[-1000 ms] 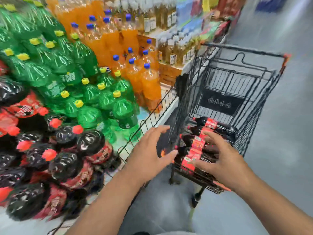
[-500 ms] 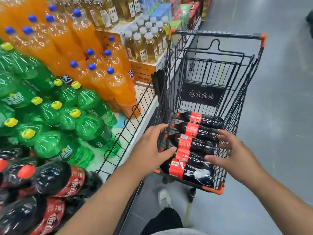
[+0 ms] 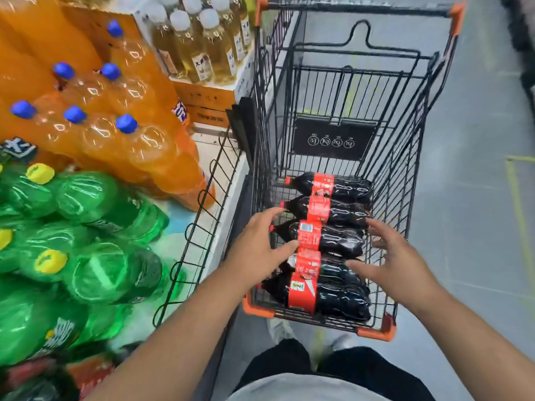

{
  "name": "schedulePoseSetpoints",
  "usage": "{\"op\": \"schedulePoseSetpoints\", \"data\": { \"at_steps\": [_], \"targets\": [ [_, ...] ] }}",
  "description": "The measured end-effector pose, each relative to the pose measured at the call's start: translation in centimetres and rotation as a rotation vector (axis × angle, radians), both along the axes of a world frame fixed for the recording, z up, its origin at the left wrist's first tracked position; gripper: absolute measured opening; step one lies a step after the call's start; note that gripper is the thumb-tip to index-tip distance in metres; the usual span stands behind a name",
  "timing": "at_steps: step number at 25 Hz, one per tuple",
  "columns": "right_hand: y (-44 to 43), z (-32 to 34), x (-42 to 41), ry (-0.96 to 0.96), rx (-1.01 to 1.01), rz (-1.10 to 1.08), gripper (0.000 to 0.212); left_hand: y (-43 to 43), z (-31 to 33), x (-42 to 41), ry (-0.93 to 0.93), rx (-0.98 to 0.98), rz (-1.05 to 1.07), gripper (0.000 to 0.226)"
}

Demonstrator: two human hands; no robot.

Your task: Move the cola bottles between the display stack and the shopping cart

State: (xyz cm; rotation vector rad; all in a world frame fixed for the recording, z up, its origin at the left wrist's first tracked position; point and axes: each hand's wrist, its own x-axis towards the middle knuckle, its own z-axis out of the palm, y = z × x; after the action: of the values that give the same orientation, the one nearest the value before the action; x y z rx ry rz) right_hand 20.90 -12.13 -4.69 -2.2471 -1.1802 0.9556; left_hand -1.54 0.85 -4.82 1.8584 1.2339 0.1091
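Several cola bottles (image 3: 333,241) with red labels lie side by side on the floor of the black wire shopping cart (image 3: 405,175), caps pointing left. My left hand (image 3: 260,250) hovers over the neck end of the middle bottles, fingers spread and thumb near a red label. My right hand (image 3: 396,261) reaches in at the bottles' base end with fingers spread, holding nothing. The cola display stack (image 3: 43,377) shows only at the bottom left corner, blurred.
Green bottles with yellow caps (image 3: 86,256) and orange bottles with blue caps (image 3: 115,134) are stacked at left behind a low wire fence (image 3: 202,227). Pale yellow bottles (image 3: 202,47) stand on boxes behind. Grey floor lies to the cart's right. My legs and shoes are below.
The view has swung right and closer to the cart, pushing the cola stack nearly out of frame. Both hands have moved further into the cart over the bottles, still holding nothing.
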Motion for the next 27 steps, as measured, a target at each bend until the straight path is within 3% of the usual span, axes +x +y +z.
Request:
{"op": "schedulePoseSetpoints", "data": {
  "at_steps": [7,18,23,27],
  "targets": [
    [0.4,-6.8,0.1,0.039,-0.183,0.163,0.092,-1.3,-6.8,1.4,0.052,-0.258,0.165,0.068],
    [0.5,-16.4,2.2,0.11,-0.466,0.393,0.096,-5.8,-18.2,4.5,0.142,-0.666,0.86,0.077],
    [1.3,-19.9,1.3,0.104,-0.548,0.547,0.095,-6.3,-22.8,5.1,0.111,-0.754,1.134,0.086],
    [2.0,-23.3,0.4,0.1,-0.593,0.595,0.098,-6.4,-25.7,4.9,0.029,-0.873,1.316,0.069]
  ]
}}
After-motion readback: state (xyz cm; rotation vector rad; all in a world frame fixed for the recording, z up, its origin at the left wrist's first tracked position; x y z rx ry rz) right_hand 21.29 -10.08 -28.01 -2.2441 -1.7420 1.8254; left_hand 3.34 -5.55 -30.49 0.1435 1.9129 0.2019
